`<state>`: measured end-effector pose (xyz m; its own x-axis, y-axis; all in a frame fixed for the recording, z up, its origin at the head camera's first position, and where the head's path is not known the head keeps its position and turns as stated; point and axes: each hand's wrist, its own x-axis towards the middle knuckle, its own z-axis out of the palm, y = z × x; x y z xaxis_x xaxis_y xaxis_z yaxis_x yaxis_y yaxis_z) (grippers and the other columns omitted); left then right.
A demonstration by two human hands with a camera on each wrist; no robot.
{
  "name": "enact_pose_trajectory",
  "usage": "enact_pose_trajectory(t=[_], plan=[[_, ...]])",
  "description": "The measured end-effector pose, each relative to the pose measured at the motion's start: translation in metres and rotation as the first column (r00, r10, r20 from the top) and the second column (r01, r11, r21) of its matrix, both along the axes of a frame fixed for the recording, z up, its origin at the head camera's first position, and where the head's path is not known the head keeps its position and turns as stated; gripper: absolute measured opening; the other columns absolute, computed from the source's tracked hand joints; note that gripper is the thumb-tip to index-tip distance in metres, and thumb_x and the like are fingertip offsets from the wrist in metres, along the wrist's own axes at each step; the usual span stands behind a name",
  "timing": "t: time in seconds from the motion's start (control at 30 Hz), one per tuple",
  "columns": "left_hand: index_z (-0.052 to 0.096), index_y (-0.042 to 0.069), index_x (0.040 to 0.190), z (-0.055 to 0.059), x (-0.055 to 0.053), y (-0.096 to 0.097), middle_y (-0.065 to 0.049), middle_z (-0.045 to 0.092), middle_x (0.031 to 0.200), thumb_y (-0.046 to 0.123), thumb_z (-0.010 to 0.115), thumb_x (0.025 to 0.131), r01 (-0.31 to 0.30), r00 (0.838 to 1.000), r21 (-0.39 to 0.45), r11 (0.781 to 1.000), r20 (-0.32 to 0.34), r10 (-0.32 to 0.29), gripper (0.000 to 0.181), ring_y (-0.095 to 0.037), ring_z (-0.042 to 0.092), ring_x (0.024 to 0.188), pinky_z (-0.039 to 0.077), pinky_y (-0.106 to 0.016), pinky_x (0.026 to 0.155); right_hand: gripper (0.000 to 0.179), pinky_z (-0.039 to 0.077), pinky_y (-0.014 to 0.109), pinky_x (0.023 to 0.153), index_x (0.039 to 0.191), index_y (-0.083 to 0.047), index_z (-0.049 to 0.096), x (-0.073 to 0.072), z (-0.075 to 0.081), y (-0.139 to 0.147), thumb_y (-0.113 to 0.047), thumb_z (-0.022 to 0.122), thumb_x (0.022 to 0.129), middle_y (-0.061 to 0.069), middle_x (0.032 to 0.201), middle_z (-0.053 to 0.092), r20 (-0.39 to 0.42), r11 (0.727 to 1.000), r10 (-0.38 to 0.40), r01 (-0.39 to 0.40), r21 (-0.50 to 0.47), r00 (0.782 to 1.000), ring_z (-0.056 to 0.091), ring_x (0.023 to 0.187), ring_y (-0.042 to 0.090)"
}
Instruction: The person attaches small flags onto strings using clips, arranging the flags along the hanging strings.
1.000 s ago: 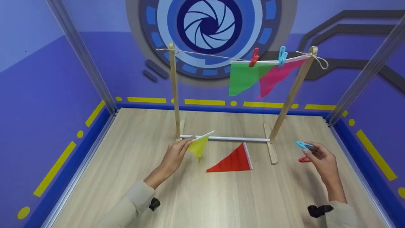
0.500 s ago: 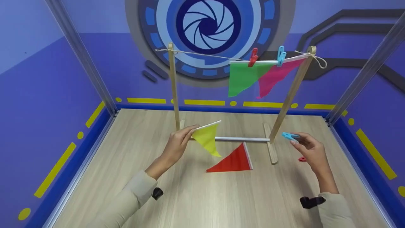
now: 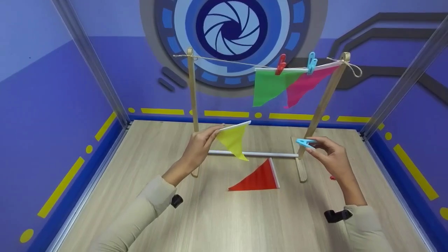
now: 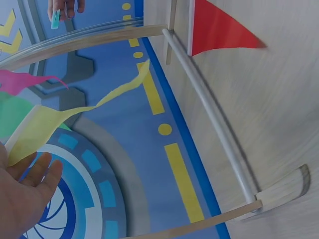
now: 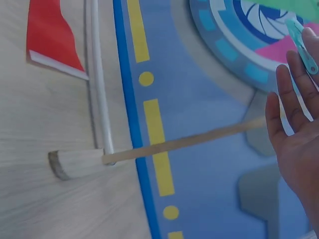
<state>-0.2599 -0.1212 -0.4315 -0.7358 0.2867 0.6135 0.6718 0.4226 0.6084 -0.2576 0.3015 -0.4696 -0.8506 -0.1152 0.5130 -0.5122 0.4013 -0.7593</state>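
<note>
My left hand point(image 3: 197, 147) pinches one end of the white edge strip of a yellow pennant point(image 3: 233, 138), whose tip hangs down in front of the frame's low white bar point(image 3: 269, 154). On the right, my right hand point(image 3: 332, 155) holds a light blue clothespin point(image 3: 305, 143) between thumb and fingers, near the right wooden post. In the right wrist view the same clothespin point(image 5: 302, 46) shows at the fingertips. A green pennant point(image 3: 271, 84) and a pink pennant point(image 3: 308, 85) hang from the string point(image 3: 231, 61), with a red clothespin point(image 3: 280, 64) and a blue clothespin point(image 3: 312, 63) on them.
A red pennant point(image 3: 259, 178) lies flat on the table point(image 3: 245, 224), in front of the white bar. Another red clothespin point(image 3: 332, 177) is mostly hidden behind my right wrist. The left post point(image 3: 193, 91) and right post point(image 3: 325, 98) stand on wooden feet. Printed walls enclose the table.
Both hands have risen. The left has lifted the yellow pennant off the table area, up and slightly right. The right has carried the blue clothespin leftward and up toward the right post.
</note>
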Motion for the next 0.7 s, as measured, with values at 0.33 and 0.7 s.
enact_pose_trajectory(t=[0.33, 0.7], plan=[[0.067, 0.005, 0.132, 0.016, -0.008, 0.001, -0.011, 0.07, 0.128, 0.018, 0.051, 0.108, -0.016, 0.999, -0.032, 0.999, -0.038, 0.015, 0.032, -0.019, 0.067, 0.097, 0.055, -0.034, 0.088, 0.039, 0.049, 0.01, 0.083, 0.117, -0.005, 0.074, -0.009, 0.033, -0.022, 0.008, 0.08, 0.082, 0.011, 0.099, 0.07, -0.133, 0.986, 0.071, -0.049, 0.161, 0.989, 0.062, 0.088, 0.006], [0.069, 0.004, 0.129, 0.034, -0.025, 0.007, -0.009, 0.068, 0.131, 0.019, 0.051, 0.108, -0.003, 0.999, -0.029, 1.0, -0.043, 0.002, 0.032, -0.021, 0.066, 0.12, 0.053, -0.036, 0.1, 0.031, 0.051, 0.01, 0.078, 0.111, 0.009, 0.072, 0.008, 0.095, -0.062, 0.014, 0.077, 0.081, 0.02, 0.093, 0.066, -0.162, 0.979, 0.158, -0.133, 0.151, 0.974, 0.061, 0.083, 0.009]])
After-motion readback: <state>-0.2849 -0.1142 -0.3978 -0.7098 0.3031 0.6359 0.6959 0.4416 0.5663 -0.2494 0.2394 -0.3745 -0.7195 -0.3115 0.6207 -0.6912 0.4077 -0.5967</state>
